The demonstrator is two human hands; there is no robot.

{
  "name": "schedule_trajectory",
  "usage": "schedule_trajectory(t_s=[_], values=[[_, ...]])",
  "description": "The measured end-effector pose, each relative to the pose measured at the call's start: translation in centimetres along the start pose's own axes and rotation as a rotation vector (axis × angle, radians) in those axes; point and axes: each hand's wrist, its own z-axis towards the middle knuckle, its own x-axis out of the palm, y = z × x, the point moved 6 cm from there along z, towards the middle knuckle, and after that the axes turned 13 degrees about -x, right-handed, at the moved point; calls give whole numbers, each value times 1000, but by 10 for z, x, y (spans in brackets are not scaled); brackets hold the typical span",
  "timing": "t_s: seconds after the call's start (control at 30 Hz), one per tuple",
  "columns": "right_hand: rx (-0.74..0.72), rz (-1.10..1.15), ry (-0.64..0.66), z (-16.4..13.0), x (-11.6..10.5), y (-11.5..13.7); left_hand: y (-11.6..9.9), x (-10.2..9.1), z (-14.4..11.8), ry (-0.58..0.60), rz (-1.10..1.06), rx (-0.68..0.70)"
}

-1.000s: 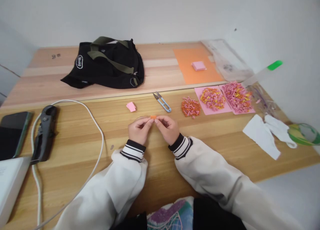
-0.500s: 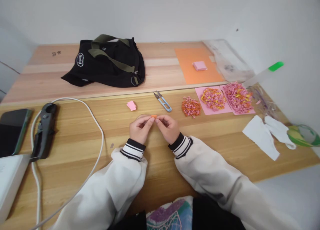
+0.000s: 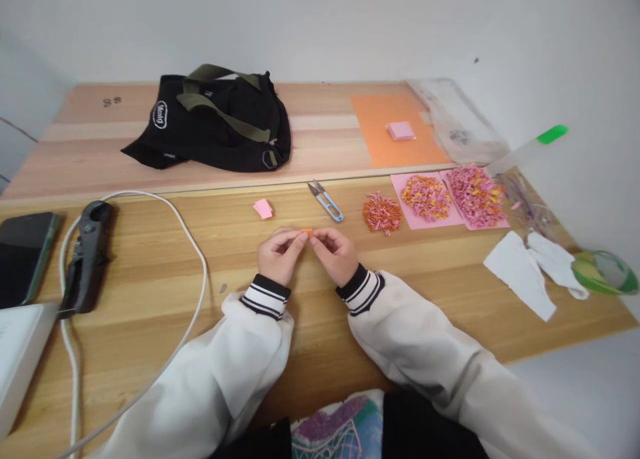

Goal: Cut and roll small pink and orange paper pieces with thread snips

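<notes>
Between my fingertips is a small piece of orange paper [image 3: 307, 232], mostly covered by the thumbs. My left hand [image 3: 281, 254] pinches its left end and my right hand [image 3: 336, 254] pinches its right end, both closed and just above the table. Beyond the left hand lie a few small pink paper pieces [image 3: 263, 208]. A pair of blue-handled thread snips [image 3: 326, 200] rests beyond the right hand, blades pointing away from me. To the right of the snips is a pile of small orange and pink twisted bits [image 3: 382, 214].
Pink sheets bear two more piles, a mixed one [image 3: 427, 198] and a larger one [image 3: 476, 194]. Behind lies an orange sheet [image 3: 370, 136] with a pink paper stack [image 3: 401, 131]. A black bag [image 3: 225, 132], white cable [image 3: 204, 272], phone [image 3: 27, 256] and white tissue [image 3: 520, 272] surround the work area.
Both hands stay in the same place, still pinching the orange paper. The view has shifted very slightly; nothing else has visibly moved.
</notes>
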Motion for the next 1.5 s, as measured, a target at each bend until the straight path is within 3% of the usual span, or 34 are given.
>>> schedule_trajectory(t_s=[1.5], values=[[0,18,49,0,0,1,0,-2,1,-2,-21,-8]])
